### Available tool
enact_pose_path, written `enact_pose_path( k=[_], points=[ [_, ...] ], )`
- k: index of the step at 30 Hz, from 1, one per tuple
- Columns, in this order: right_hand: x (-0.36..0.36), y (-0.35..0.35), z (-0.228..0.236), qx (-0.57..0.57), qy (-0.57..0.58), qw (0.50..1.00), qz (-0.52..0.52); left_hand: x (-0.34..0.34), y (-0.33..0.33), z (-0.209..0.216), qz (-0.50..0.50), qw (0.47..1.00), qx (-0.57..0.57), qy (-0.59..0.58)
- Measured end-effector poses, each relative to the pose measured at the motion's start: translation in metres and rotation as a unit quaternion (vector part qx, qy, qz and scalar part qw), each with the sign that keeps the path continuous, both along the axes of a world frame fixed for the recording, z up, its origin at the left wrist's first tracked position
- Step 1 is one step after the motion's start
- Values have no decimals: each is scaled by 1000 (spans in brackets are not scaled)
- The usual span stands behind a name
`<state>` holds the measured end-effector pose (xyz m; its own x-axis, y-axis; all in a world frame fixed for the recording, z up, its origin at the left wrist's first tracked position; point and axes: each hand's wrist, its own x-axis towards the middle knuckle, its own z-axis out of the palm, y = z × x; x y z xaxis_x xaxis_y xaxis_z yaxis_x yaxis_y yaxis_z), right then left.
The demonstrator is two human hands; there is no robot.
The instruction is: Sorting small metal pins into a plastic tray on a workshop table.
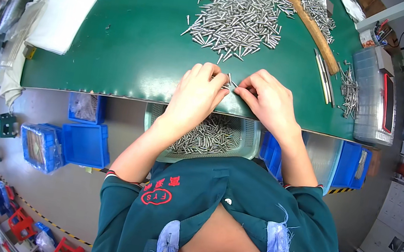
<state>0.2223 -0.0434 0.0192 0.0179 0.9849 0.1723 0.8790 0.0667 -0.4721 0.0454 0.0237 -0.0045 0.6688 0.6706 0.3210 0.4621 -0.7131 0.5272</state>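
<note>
Fingers [243, 92] of the right hand [272, 103] nearly meet, thumb to forefinger; the left hand [194, 90] curls inward. Small metal pins [234, 83] lie between them, one slanting down toward the right fingertips; whether either hand pinches any, I can't tell from here. Beyond, a pin heap [242, 15] covers part of the green table [129, 50].

A few small metal pins [230, 81], slim, straight and silvery with a bright shine, showed in the narrow gap between the left hand [196, 91] and the right hand [270, 101], close to the near edge of the green counter [132, 61]. They met the left hand, and at least one slanted across toward the right hand. Being partly covered, they could not be counted exactly.
</note>
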Motion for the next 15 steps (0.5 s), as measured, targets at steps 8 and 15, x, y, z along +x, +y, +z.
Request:
enact_pose_path(
  k=[8,15],
  points=[
    [-3,-6,3,-41,36,998,17,-21,8,9,-130,991,-24,-13],
    [-13,3,-4,9,21,997,75,-21,-5,6,-17,999,-7,46]
  ],
)
